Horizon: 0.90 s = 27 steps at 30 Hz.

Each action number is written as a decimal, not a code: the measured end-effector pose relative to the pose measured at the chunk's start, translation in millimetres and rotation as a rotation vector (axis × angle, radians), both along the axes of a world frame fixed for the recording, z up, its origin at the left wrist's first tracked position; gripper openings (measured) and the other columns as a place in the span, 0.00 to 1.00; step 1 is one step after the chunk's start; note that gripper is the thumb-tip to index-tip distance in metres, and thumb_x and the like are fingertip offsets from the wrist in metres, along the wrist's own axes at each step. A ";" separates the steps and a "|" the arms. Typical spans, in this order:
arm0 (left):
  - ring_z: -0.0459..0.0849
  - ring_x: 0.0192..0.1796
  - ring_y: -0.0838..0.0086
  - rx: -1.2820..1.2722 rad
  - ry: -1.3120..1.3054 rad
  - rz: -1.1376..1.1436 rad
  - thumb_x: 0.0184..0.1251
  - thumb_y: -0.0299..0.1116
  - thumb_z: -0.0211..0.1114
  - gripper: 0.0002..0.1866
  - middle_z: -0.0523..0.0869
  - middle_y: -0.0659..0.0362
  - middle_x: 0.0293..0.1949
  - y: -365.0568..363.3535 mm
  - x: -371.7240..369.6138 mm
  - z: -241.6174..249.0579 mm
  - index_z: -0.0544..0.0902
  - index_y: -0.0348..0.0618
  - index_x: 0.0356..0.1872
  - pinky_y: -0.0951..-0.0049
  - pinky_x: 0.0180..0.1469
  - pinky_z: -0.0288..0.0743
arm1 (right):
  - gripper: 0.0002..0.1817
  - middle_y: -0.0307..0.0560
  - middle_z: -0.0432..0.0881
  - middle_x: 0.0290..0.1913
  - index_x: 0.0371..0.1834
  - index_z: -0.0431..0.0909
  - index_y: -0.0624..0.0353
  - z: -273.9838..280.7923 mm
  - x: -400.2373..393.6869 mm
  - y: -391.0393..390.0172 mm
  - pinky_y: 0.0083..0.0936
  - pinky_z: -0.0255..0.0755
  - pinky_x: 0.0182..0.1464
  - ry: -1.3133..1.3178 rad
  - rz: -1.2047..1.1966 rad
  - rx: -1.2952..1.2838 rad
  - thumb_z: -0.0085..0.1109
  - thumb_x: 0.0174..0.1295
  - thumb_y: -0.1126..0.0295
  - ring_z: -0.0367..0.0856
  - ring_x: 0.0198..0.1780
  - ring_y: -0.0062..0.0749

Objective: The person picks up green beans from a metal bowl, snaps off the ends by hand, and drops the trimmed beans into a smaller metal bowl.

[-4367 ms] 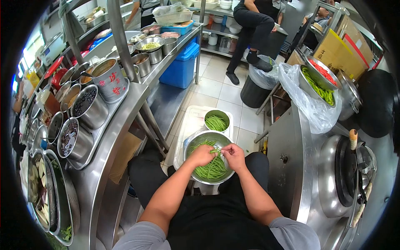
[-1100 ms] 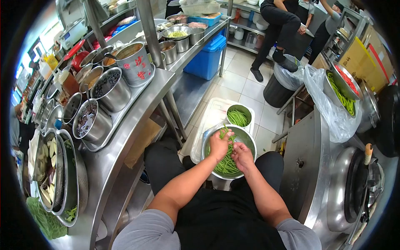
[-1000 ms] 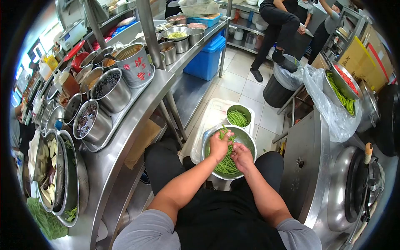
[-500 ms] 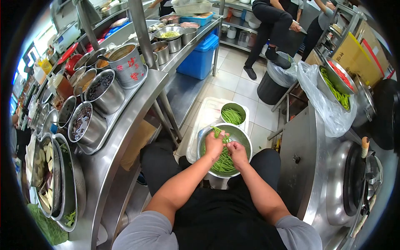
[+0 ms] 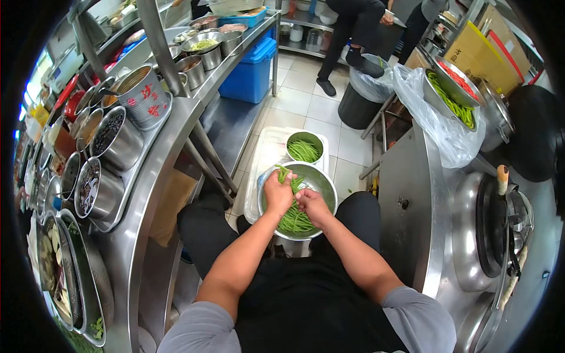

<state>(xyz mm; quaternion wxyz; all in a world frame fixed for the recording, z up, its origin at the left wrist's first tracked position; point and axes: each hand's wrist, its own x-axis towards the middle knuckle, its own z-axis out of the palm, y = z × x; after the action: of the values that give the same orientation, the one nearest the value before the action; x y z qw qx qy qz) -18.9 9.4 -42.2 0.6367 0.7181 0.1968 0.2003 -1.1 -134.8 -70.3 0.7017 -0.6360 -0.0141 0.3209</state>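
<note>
Left hand [image 5: 278,193] grips slender beans [image 5: 284,175]; round steel bowl [image 5: 325,185].

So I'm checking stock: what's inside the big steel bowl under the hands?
The big round steel bowl holds long green beans; the left hand and right hand cover part of the pile.

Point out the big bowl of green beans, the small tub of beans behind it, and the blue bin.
big bowl [image 5: 325,187], head view, bare inner right wall.
small tub [image 5: 316,141], head view, right rim.
blue bin [image 5: 250,79], head view, front side.
</note>
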 end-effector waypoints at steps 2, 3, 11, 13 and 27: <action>0.88 0.39 0.73 -0.031 0.026 -0.023 0.77 0.29 0.65 0.07 0.93 0.54 0.38 1.6 -0.3 1.4 0.86 0.35 0.44 0.67 0.45 0.81 | 0.06 0.33 0.77 0.30 0.39 0.80 0.56 -2.9 0.4 -2.3 0.22 0.70 0.38 -0.016 0.017 -0.017 0.60 0.76 0.70 0.71 0.31 0.21; 0.87 0.37 0.72 0.025 0.064 -0.021 0.77 0.29 0.66 0.07 0.93 0.55 0.36 1.0 -3.7 14.2 0.86 0.35 0.43 0.67 0.46 0.80 | 0.04 0.36 0.80 0.30 0.37 0.81 0.57 0.0 -0.6 -3.9 0.25 0.72 0.40 -0.197 0.122 -0.126 0.60 0.73 0.72 0.74 0.31 0.24; 0.81 0.32 0.75 -0.385 0.019 -0.015 0.75 0.29 0.64 0.08 0.89 0.58 0.34 57.1 13.4 28.0 0.86 0.37 0.46 0.72 0.37 0.75 | 0.08 0.57 0.86 0.39 0.40 0.83 0.62 5.3 -17.2 -6.5 0.40 0.79 0.47 -0.662 0.430 -0.560 0.69 0.59 0.74 0.86 0.42 0.50; 0.75 0.28 0.76 -0.677 0.101 -0.010 0.73 0.30 0.61 0.06 0.83 0.61 0.31 60.1 11.2 23.3 0.84 0.40 0.42 0.73 0.30 0.68 | 0.20 0.63 0.83 0.51 0.52 0.80 0.64 -10.0 -3.1 -9.2 0.44 0.79 0.53 -0.823 0.218 -0.689 0.73 0.58 0.71 0.85 0.51 0.57; 0.86 0.35 0.69 -0.950 0.187 -0.074 0.82 0.38 0.61 0.11 0.80 0.61 0.33 47.1 7.6 -1.5 0.81 0.41 0.52 0.65 0.35 0.82 | 0.08 0.59 0.88 0.48 0.42 0.85 0.58 -51.1 5.5 -6.6 0.55 0.79 0.55 -0.855 0.160 -1.202 0.63 0.63 0.67 0.87 0.50 0.61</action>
<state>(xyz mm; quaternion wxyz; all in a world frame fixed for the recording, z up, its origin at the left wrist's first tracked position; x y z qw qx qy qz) -11.3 56.5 -43.8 0.8803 0.3696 0.2974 0.0002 4.4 -141.4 -121.4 0.1404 -0.9768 -0.1545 0.0479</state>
